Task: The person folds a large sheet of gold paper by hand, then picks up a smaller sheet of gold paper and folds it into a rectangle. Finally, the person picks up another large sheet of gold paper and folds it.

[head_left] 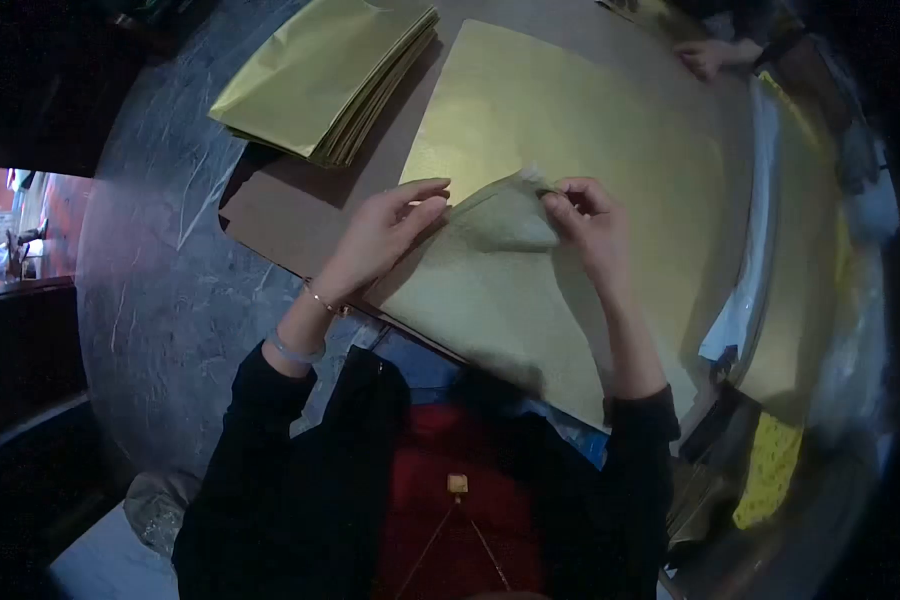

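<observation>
A large gold paper sheet [580, 120] lies on the brown board in front of me, and its near part is lifted into a raised flap [500, 270] with a dull underside. My right hand [592, 215] pinches the flap's top corner between thumb and fingers. My left hand [385, 232] is curved beside the flap's left edge, thumb and forefinger apart with nothing seen between them. Whether its lower fingers touch the paper is hidden. A bracelet and a bangle circle the left wrist.
A thick stack of folded gold paper [315, 75] rests at the board's [280, 215] far left. Another person's hand [705, 58] is at the far right. Along the right side lie more gold sheets [795, 260] and a clear plastic strip [745, 310]. Grey floor [170, 250] shows at left.
</observation>
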A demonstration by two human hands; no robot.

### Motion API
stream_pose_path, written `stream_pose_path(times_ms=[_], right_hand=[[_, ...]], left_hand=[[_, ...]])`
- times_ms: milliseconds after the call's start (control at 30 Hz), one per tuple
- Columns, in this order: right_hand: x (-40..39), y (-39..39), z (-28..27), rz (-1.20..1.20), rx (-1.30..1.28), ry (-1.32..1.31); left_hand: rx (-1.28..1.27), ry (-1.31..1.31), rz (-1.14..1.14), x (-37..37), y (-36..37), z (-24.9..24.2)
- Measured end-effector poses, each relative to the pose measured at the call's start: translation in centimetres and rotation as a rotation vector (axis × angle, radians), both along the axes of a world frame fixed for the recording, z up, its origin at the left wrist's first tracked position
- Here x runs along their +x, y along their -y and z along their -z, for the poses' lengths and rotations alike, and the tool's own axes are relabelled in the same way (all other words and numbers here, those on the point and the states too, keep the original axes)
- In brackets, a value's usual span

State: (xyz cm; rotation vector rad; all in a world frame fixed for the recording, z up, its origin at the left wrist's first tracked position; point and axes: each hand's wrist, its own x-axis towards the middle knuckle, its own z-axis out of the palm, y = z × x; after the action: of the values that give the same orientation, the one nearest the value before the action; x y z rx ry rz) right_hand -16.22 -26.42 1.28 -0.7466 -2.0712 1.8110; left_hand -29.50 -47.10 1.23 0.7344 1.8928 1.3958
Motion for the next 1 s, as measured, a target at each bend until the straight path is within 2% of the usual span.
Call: stream_pose_path(times_ms=[67, 133, 200, 267, 300, 367, 400, 433, 500, 533, 600, 633, 667, 733, 800, 867, 900, 967, 1000], right_hand=[[0.0, 0.4, 0.2, 0.007, 0.013, -0.042], [0.2, 0.6, 0.3, 0.038, 0.099, -0.044], [0.1, 0.8, 0.2, 0.062, 0.094, -0.075], [0.1, 1.0, 0.0, 0.089, 0.091, -0.107], [0.0, 1.0, -0.1, 0.099, 0.09, -0.099], [0.0, 1.3, -0.1, 0.11, 0.079, -0.077], [0.2, 1.5, -0.3, 0.108, -0.048, -0.074], [0.2, 1.6, -0.1, 0.103, -0.05, -0.073], [0.1, 1.6, 0.5, 0.094, 0.218, -0.193], [0.1, 1.7, 0.5, 0.086, 0.218, -0.195], [0.4, 2.0, 0.2, 0.093, 0.629, -0.354], [0.4, 1.8, 0.4, 0.064, 0.743, -0.349], [0.4, 2.0, 0.5, 0.054, 0.744, -0.356], [0.3, 2.2, 0.5, 0.082, 0.479, -0.225], [-0.1, 1.8, 0.9, 0.09, 0.43, -0.161], [-0.3, 1.6, 0.6, 0.115, 0.255, -0.064], [-0.4, 1.5, 0.7, 0.122, 0.272, -0.06], [-0.5, 1.4, 1.3, 0.093, 0.377, -0.117], [-0.5, 1.7, 0.4, 0.07, 0.331, -0.117]], left_hand=[[0.051, -0.061, -0.004, 0.0, -1.8, -0.2], [0.113, 0.019, 0.157, -0.2, -3.5, -0.7], [0.119, -0.004, 0.201, -0.1, -4.7, -0.4], [0.063, -0.036, 0.119, 0.0, -5.2, -0.5], [0.134, 0.095, 0.034, 0.5, -5.7, -0.1], [0.192, 0.187, -0.007, 1.3, -5.8, 0.3], [0.244, 0.277, -0.058, 1.4, -5.8, 0.4], [0.244, 0.278, -0.063, 1.4, -5.8, 0.2], [0.132, 0.357, -0.152, 1.3, -5.6, -0.3], [0.134, 0.356, -0.16, 1.1, -5.6, 0.3], [0.191, 0.42, -0.16, 0.5, -5.5, 1.6], [0.154, 0.348, -0.147, 0.7, -5.4, 0.9], [0.166, 0.315, -0.139, 0.8, -5.4, 1.3], [0.23, 0.279, -0.136, 1.2, -5.5, 1.4], [0.225, 0.211, -0.113, 1.2, -5.5, 0.9], [0.141, 0.273, -0.087, 1.0, -5.1, 0.7], [0.149, 0.305, -0.08, 1.1, -5.0, 0.5], [0.193, 0.21, -0.059, 1.3, -5.0, -0.2], [0.175, 0.154, -0.051, 1.3, -5.1, -0.2]])
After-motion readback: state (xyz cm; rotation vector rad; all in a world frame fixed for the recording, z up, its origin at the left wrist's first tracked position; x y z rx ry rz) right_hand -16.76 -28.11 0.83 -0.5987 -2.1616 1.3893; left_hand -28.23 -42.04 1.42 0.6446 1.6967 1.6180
